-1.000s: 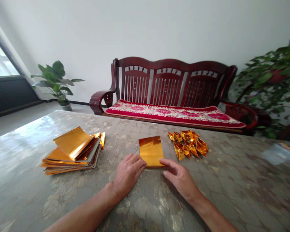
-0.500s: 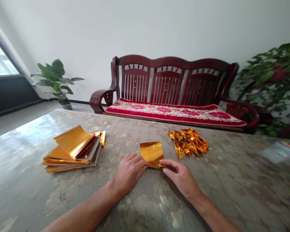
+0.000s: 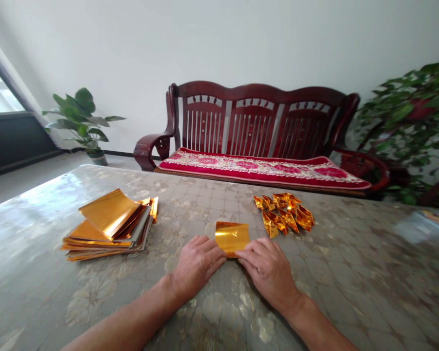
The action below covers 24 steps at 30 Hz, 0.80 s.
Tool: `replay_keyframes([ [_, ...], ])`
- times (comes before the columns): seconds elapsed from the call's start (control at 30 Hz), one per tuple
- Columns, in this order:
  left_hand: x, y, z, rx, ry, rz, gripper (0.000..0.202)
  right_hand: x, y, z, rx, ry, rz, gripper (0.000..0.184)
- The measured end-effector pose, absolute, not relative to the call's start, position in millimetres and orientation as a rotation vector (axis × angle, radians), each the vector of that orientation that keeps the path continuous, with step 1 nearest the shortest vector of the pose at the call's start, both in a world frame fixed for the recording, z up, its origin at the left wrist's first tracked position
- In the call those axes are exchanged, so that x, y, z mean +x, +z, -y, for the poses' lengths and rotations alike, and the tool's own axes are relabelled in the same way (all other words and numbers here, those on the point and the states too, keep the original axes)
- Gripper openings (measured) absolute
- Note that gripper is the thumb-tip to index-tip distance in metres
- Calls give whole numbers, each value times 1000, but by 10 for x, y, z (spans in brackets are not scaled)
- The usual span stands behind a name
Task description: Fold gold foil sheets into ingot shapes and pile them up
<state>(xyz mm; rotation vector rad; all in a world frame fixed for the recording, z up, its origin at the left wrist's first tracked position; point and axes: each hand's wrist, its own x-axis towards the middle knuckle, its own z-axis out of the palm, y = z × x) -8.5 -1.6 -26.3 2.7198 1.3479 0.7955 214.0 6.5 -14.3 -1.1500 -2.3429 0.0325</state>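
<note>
1. Nearest is the glossy, marble-patterned table (image 3: pixel 95 302). On it the left hand (image 3: pixel 195 265) and right hand (image 3: pixel 267 270) lie palms down, close together.
2. Their bent fingers grip the near edge of a shiny gold foil sheet (image 3: pixel 232 236), a smooth rectangle at the table's centre.
3. To the left lies a loose stack of gold foil sheets (image 3: pixel 109 224) with a curled top. To the right, farther off, is a cluster of pointed folded gold foil pieces (image 3: pixel 283 217).
4. Farthest is a dark red carved wooden bench (image 3: pixel 256 126).
5. The sheet looks shorter than half a second ago, and the right hand has closed in.
</note>
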Motion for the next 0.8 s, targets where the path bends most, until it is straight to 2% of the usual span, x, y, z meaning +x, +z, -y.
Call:
replay_keyframes([
  [0.5, -101, -244, -86, 2370, 580, -1518, 21, 2203, -202, -125, -1279, 209, 2323, 9],
  [0.8, -47, -162, -83, 2379, 482, -1601, 24, 2179, -183, -141, -1360, 170, 2358, 16],
])
